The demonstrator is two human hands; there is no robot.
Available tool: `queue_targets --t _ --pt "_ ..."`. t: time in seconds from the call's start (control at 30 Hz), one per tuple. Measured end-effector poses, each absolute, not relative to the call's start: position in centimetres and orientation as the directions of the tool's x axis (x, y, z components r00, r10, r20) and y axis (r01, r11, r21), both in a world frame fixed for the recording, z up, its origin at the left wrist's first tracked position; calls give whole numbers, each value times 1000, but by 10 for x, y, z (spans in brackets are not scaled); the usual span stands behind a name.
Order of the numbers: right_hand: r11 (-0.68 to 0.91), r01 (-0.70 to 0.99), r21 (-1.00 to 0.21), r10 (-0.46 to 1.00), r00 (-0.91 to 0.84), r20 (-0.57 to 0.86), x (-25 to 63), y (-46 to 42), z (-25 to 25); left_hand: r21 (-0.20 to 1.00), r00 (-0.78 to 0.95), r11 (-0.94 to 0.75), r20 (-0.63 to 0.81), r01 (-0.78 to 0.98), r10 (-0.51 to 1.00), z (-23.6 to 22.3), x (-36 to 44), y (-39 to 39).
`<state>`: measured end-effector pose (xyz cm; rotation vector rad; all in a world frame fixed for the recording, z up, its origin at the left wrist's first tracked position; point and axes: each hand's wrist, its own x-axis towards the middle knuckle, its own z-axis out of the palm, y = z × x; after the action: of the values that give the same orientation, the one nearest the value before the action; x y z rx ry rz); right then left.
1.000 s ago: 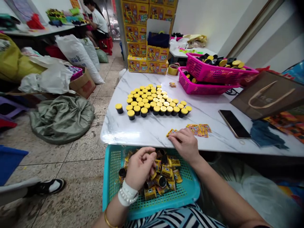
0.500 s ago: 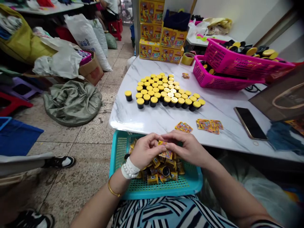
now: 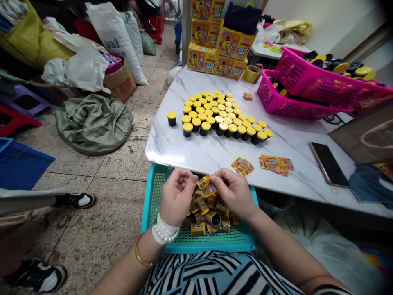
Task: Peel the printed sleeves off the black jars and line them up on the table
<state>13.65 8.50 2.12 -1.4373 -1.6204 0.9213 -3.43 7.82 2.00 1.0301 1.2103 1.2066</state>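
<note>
Between my two hands, above the basket, is a small flat yellow-and-purple printed sleeve. My right hand pinches its right edge between thumb and finger. My left hand is closed, thumb against curled fingers, at the sleeve's left corner. Below them a turquoise basket holds a heap of small black cups in similar printed sleeves. On the table just beyond the basket lie a small group of flat sleeves and a larger fanned row of sleeves.
Many black cups with yellow lids stand grouped on the marbled table; one lidded cup stands apart. A phone, stacked pink baskets, a tape roll and printed boxes are there too. Someone's shoe shows at left.
My hands have drawn slightly apart, the left moving left, and more of the sleeve shows between them. The camera view has shifted a little.
</note>
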Motion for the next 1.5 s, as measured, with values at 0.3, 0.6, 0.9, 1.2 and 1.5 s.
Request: queue_targets --t 0.3,0.6,0.9,1.2,1.5 --pt "205 505 -838 968 22 250 127 78 14 992 -150 120 -125 -41 981 17 -26 42" --pt "445 626 -641 866 -120 484 119 74 13 999 -179 36 -37 -7 983 12 -29 46" --pt "680 566 -466 721 -400 566 104 124 45 993 -237 52 -75 -105 969 0 -54 60" --pt "598 799 65 701 -560 442 44 283 74 759 -66 326 -435 -564 898 8 -66 75" --pt "656 493 -571 744 -551 379 70 206 97 485 154 409 -482 -773 862 6 -92 84"
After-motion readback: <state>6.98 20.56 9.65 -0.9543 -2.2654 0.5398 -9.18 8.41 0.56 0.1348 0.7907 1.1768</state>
